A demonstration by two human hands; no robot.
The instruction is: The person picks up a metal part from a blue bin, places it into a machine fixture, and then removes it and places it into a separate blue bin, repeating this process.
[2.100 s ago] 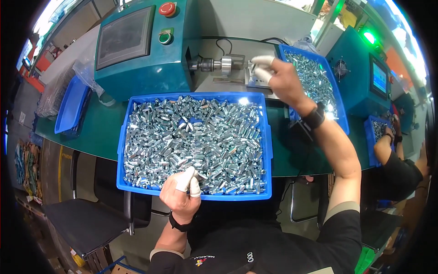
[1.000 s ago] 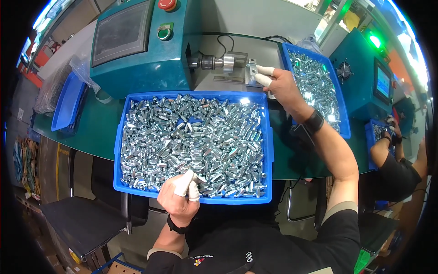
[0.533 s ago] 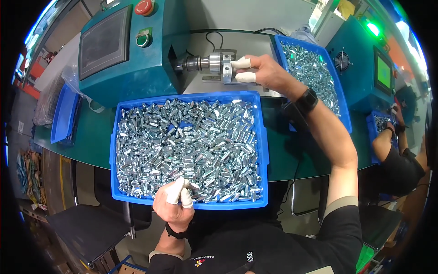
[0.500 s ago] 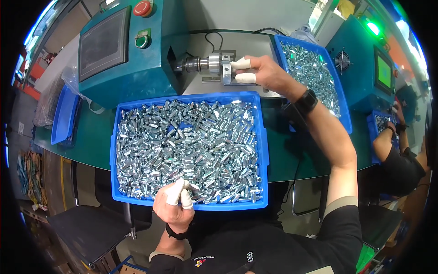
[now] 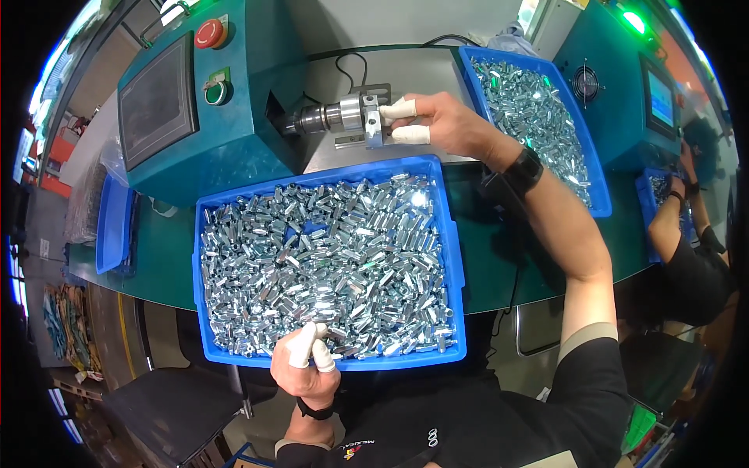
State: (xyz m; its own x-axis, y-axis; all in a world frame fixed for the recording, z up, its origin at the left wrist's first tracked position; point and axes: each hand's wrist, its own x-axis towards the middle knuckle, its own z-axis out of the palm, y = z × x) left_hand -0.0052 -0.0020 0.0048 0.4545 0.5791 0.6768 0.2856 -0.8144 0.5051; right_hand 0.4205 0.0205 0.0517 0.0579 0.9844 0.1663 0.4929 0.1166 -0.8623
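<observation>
A big blue tray (image 5: 451,265) in front of me is heaped with several small shiny hex metal parts (image 5: 328,257). My left hand (image 5: 306,368), with white finger cots, rests at the tray's near rim, its fingertips pinched together on a part from the pile. My right hand (image 5: 446,125), a dark watch on its wrist, reaches over the tray's far edge. Its cot-covered thumb and index finger pinch a small part against the bracket at the tip of the metal spindle (image 5: 331,118). That spindle sticks out of the teal machine (image 5: 234,148).
A second blue tray (image 5: 581,168) of the same parts stands at the right. The teal machine carries a dark screen (image 5: 154,101), a red button (image 5: 211,33) and a green one (image 5: 216,90). Another teal unit (image 5: 624,93) and another person (image 5: 690,249) are at the far right. An empty blue tray (image 5: 109,234) lies left.
My right hand has moved left from above the right-hand tray to the spindle's bracket. My left hand stays pinched at the big tray's near rim.
</observation>
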